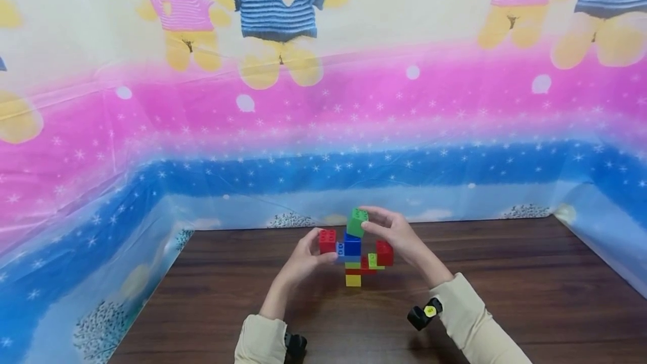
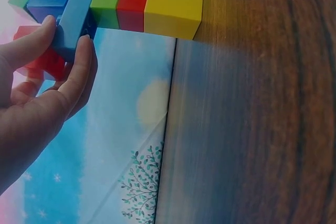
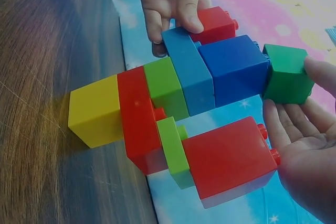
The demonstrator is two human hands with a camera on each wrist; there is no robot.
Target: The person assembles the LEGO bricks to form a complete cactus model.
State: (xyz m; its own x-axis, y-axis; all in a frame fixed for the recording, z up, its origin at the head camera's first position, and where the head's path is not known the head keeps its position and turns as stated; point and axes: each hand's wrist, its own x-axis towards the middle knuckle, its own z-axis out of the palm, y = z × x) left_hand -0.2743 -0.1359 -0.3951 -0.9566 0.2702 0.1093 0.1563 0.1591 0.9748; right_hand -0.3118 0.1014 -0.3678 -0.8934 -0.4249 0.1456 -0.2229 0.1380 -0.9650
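A tower of toy building blocks stands on the table, its yellow block (image 1: 353, 280) at the bottom. Above that come a long red block (image 3: 140, 124), a lime green block (image 3: 166, 87), a light blue block (image 3: 189, 72) and a dark blue block (image 1: 352, 245). My left hand (image 1: 303, 260) grips the light blue block's left end, around the red block (image 1: 327, 240) on it. With thumb and fingers, my right hand (image 1: 396, 235) pinches a green block (image 1: 357, 222), which sits tilted at the dark blue block's top.
On the tower's right arm, a thin lime block (image 3: 174, 153) carries a larger red block (image 1: 384, 253), below my right hand. The dark wooden table (image 1: 202, 296) ends at a printed cloth backdrop (image 1: 323, 167) behind the tower.
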